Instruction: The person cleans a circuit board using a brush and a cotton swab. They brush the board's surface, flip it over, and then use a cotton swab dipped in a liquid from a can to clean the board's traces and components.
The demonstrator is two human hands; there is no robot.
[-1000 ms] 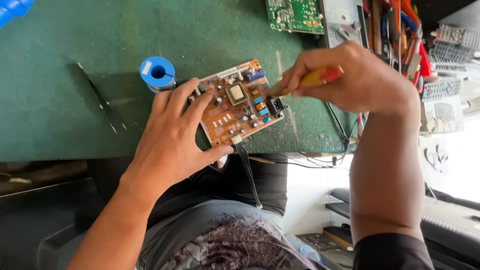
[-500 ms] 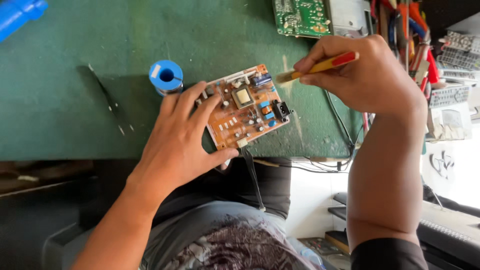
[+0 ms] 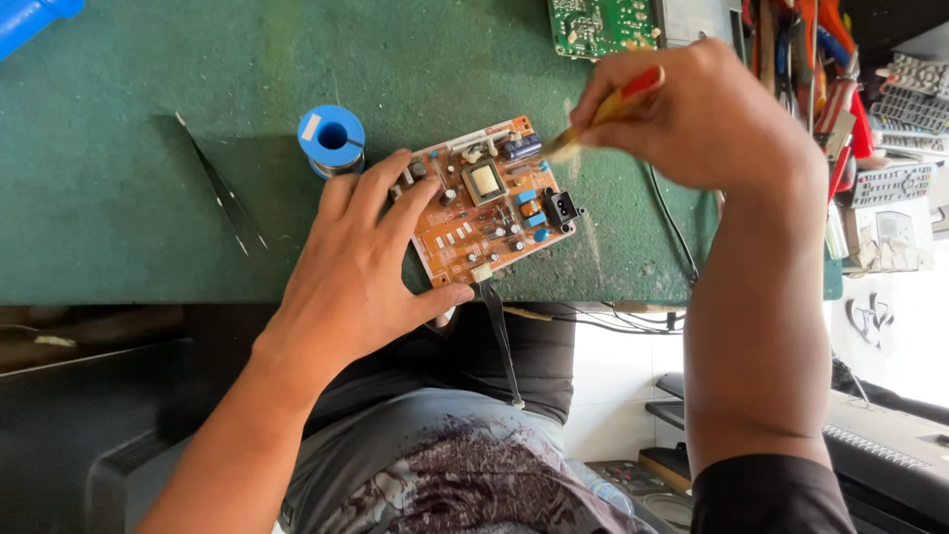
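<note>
An orange-brown circuit board [image 3: 489,213] with small components lies near the front edge of a green mat [image 3: 148,198]. My left hand [image 3: 361,267] rests flat on the board's left side, fingers spread, pinning it down. My right hand [image 3: 702,119] is closed around a tool with a yellow and red handle [image 3: 618,99]; the tool's blurred tip hovers just above the board's upper right corner. A blue spool of solder wire [image 3: 331,138] stands just beyond my left fingertips.
Black tweezers [image 3: 222,188] lie on the mat to the left. A green circuit board [image 3: 598,25] sits at the back. Tools, cables and remote controls [image 3: 895,109] crowd the right side. A blue object [image 3: 30,20] is at the top left corner.
My right hand has lifted and drawn the tool up and away from the board's right edge. My left hand still holds the board in place.
</note>
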